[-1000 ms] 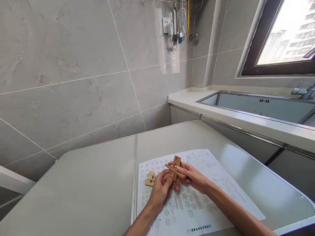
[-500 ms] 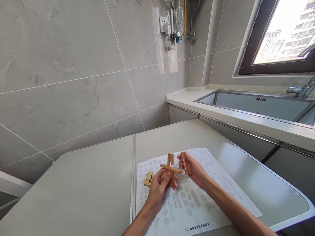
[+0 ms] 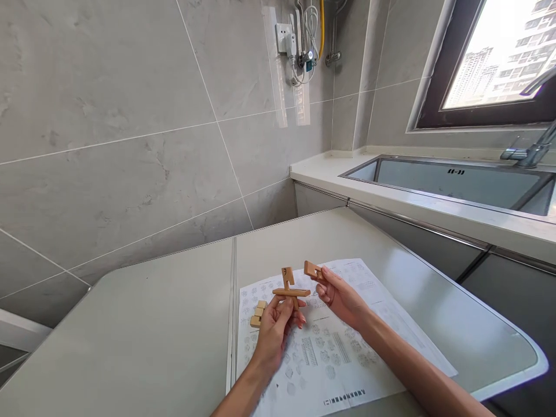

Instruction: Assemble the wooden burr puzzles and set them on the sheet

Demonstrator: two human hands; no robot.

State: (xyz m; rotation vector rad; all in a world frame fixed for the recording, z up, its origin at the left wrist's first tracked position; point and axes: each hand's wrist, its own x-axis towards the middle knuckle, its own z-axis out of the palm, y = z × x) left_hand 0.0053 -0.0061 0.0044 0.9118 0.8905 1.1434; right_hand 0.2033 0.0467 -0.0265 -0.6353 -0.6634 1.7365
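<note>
My left hand [image 3: 278,324] is closed on two crossed wooden puzzle pieces [image 3: 290,292]. One stands upright with a dark mark near its notched top; the other lies across it, roughly level. Up and to the right, my right hand [image 3: 341,298] pinches a separate notched wooden puzzle piece [image 3: 313,270] by its right end. A small gap separates this piece from the crossed pair. Beside my left hand, several lighter wooden blocks [image 3: 258,314] lie on a printed sheet [image 3: 347,370], partly hidden by the hand.
The sheet, covered in small diagrams, lies on a pale table [image 3: 165,330] with a seam [image 3: 232,289]. Behind to the right, a counter [image 3: 317,168] holds a sink [image 3: 434,179] and a faucet [image 3: 527,153]. A grey tiled wall [image 3: 130,87] rises behind the table.
My right hand has turned its piece from nearly upright to a flatter slant and raised it slightly. The crossed pieces in my left hand have tilted a little. The whole view has shifted slightly.
</note>
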